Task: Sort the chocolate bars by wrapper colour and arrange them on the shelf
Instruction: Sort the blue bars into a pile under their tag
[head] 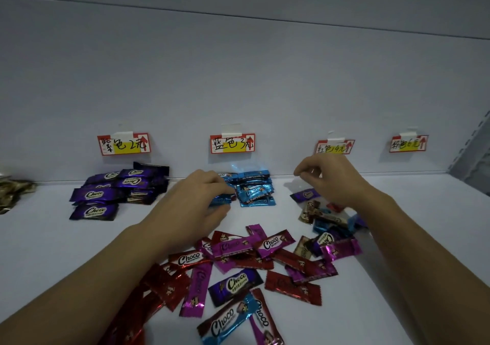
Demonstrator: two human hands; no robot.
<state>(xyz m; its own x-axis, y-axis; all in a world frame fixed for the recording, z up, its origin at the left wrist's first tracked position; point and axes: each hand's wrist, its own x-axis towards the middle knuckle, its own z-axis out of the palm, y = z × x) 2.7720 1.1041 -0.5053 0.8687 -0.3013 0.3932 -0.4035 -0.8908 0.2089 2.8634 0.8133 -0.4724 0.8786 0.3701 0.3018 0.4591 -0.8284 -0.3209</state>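
Shiny purple-wrapped bars [106,190] sit heaped at ten o'clock on the white shelf [413,225]. The left hand [196,198] pinches a blue foil-wrapped bar [220,200] beside the blue stack [256,189] at twelve. The right hand [328,180] curls at one o'clock; I cannot tell if it holds anything. Mixed loose bars [238,265] lie at six.

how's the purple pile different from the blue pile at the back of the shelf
The purple pile spreads wide and loose; the blue pile is a tighter, smaller stack. The purple pile lies untouched, while the left hand reaches onto the blue pile. Both are Choco bars, sorted by colour.
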